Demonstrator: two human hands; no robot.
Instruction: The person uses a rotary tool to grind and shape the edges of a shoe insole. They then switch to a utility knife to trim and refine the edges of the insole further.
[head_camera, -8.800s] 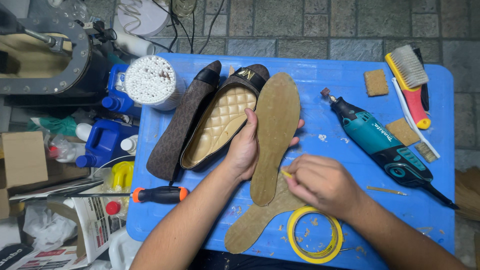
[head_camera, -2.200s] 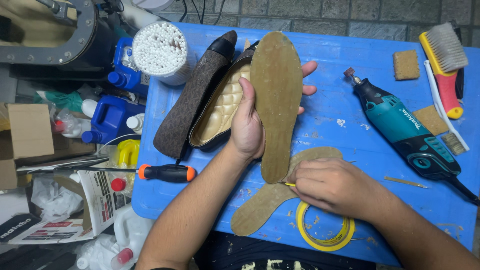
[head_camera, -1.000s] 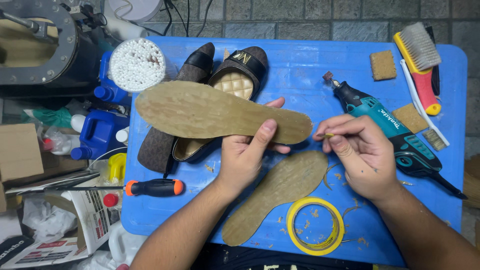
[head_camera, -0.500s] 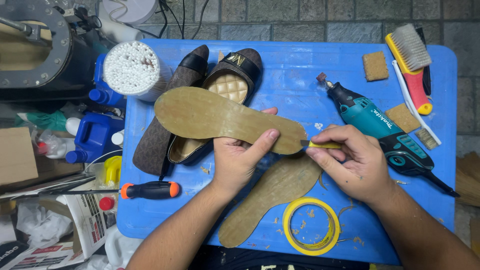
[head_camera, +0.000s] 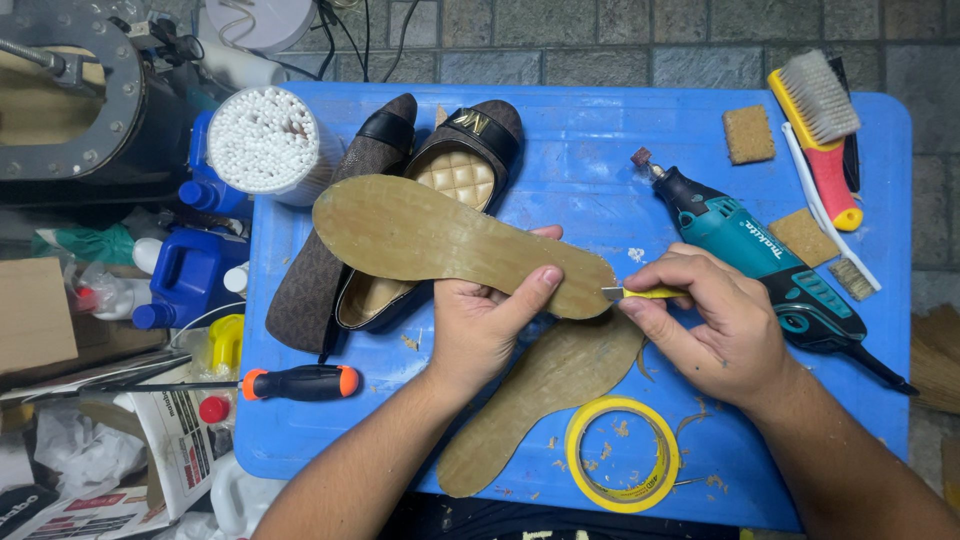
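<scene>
— What is the left hand (head_camera: 480, 325) doing?
— Its fingers are holding the brown insole (head_camera: 455, 243) flat now, not standing up, just above the yellow tape (head_camera: 622, 455).
— And the right hand (head_camera: 715, 325)?
— Its fingers are pinching a yellow knife (head_camera: 640, 293), now touching the insole's tip.

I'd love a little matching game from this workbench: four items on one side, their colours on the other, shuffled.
Things:
1. tape roll
2. rotary tool
3. screwdriver
4. cotton swabs

Colours:
A. white
B. teal and black
C. yellow
D. black with orange ends

Pairs: 1-C, 2-B, 3-D, 4-A
</scene>
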